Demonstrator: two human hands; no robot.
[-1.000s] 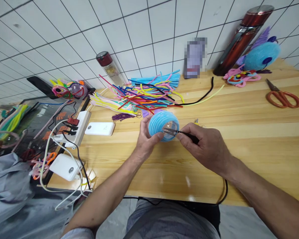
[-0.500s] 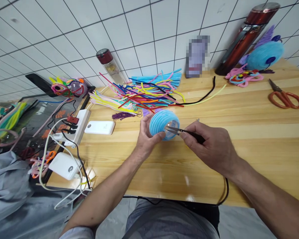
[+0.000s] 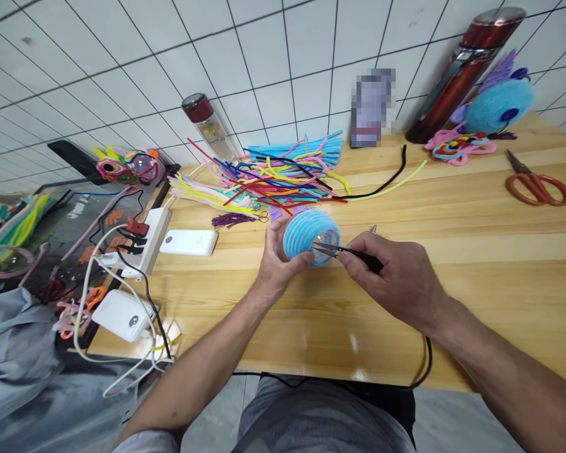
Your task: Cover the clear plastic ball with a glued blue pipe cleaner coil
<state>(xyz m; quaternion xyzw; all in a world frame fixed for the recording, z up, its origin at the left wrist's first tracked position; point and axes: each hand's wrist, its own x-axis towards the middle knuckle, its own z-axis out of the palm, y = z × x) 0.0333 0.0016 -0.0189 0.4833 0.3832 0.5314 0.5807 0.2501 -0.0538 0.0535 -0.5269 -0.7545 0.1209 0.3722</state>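
My left hand (image 3: 278, 261) is closed round a clear ball wrapped in light blue pipe cleaner (image 3: 304, 236), thumb pressed on its near side. A round clear patch on the ball faces right. My right hand (image 3: 396, 270) grips black-handled tweezers (image 3: 358, 257) in a pinch. Their two thin metal tips are slightly apart and reach over the clear patch, close to the blue edge. Whether the tips hold anything is too small to tell. Purple pipe cleaner (image 3: 278, 212) shows just behind the ball. A small metal tip (image 3: 374, 228) pokes out beyond my right hand.
A pile of coloured pipe cleaners (image 3: 283, 176) lies behind the ball. Red-handled scissors (image 3: 538, 187), a red thermos (image 3: 466, 75) and a blue fuzzy fish figure (image 3: 500, 107) are at right. At left are a power bank (image 3: 189, 242), a power strip (image 3: 151, 239) with cables and a co-worker's sleeve (image 3: 14, 333).
The tweezers have shifted very slightly left and down over the ball's clear patch. The ball has turned a little in my left hand. Everything else stays put.
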